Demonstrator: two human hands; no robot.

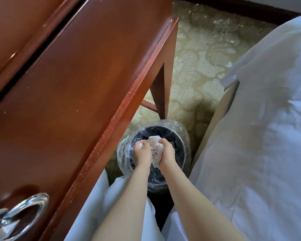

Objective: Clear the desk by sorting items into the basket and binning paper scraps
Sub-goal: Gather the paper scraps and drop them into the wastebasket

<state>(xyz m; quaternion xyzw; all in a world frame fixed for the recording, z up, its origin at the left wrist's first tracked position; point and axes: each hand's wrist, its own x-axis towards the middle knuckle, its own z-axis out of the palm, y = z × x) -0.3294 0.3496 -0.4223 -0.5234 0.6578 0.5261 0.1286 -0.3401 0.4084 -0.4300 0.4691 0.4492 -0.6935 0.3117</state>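
A round black bin [182,146] lined with clear plastic stands on the carpet beside the desk's leg. Both my hands are over its mouth. My left hand [142,153] and my right hand [167,152] are cupped together around a wad of white paper scraps [155,148]. More white scraps lie inside the bin beyond my fingers. The reddish-brown wooden desk [76,84] fills the left of the view, with tiny paper flecks along its edge.
A glass ashtray [19,216] sits on the desk at the lower left. A bed with white bedding [259,153] fills the right side. Patterned green carpet [198,58] runs between them, strewn with small scraps at the far end. A desk leg [161,94] stands just behind the bin.
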